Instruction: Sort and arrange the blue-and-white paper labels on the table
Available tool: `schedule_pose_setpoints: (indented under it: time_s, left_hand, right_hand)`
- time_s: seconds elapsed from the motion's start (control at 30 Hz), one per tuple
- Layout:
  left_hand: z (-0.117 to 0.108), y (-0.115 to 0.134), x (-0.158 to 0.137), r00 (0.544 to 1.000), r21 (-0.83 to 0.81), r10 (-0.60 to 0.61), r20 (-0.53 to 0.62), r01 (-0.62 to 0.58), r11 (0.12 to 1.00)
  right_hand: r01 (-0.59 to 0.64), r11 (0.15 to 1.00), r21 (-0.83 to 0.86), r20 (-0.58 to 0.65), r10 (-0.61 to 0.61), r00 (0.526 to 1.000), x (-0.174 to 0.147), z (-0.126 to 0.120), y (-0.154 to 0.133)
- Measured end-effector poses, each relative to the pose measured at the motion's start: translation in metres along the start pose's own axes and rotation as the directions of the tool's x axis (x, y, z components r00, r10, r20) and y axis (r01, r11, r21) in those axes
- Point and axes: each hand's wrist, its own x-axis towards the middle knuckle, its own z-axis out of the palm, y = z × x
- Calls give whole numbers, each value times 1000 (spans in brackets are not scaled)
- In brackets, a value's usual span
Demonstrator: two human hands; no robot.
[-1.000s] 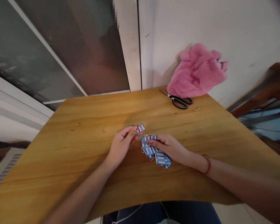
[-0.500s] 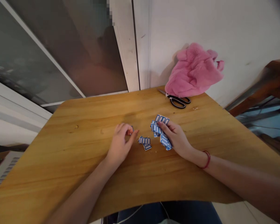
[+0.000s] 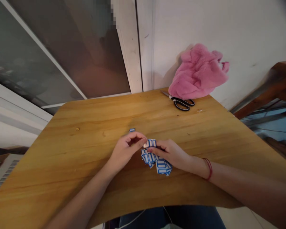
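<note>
Near the frame's centre, a bunch of blue-bordered pieces (image 3: pixel 162 167) is being clamped under the thumb of the right hand (image 3: pixel 177 154), apparently so that an upper strip (image 3: pixel 152 143) is being left exposed. Its edge is being pinched by the left hand (image 3: pixel 126 148), thumb and forefinger nearly together. Upper right, scissors (image 3: pixel 176 99) are lying, perhaps set aside to leave working room.

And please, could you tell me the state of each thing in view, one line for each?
Labels, bunched and overlapping
Right hand, holding the labels
Left hand, fingers bent, fingertips at the labels; grip unclear
Separate label, partly hidden behind the left hand
Scissors, lying down, handle loops apart
Pink cloth, crumpled
Red bracelet, around the right wrist
</note>
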Motion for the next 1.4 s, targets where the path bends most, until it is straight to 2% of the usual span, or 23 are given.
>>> schedule_pose_setpoints:
  time_s: [0.13,0.2,0.33,0.4,0.5,0.6,0.7,0.9,1.27,1.33,1.4]
  left_hand:
    - [-4,-8,4,992,132,57,-110,-42,990]
    - [-5,-14,5,994,264,67,-90,-41,964]
    - [-3,-21,2,996,515,93,4,-82,853]
    - [-1,-19,-1,994,549,106,-41,-67,833]
    - [3,-11,-5,986,425,105,-127,-42,904]
    - [9,-4,-6,996,161,65,-64,-54,985]
    - [14,-3,-5,1000,28,6,-10,-6,1000]
    - [15,-3,-2,992,-123,-121,-21,117,985]
    - [8,-1,0,995,-132,-93,-33,88,987]
    - [4,-1,2,996,-142,-53,-65,43,989]
    - [-2,-2,3,991,-111,4,-134,-19,994]
  right_hand:
    - [36,999,6,-23,-35,999,0,-4,-1]
    - [30,1000,-10,-60,-30,998,1,-6,-1]
    - [32,999,-43,-140,-37,989,1,-8,0]
    - [32,998,-45,-173,-39,984,2,-9,0]
    - [-9,999,-51,-227,-3,974,2,-8,-1]
    - [-24,998,-61,-263,7,965,2,-6,0]
    - [-9,997,-82,-251,-12,968,2,-4,2]
    - [16,992,-128,-219,-44,975,1,-3,3]
    - [16,999,-51,-201,-26,979,5,-7,3]
    - [4,1000,-2,-214,-5,977,7,-8,3]
    - [-37,991,132,-238,68,969,9,-9,4]
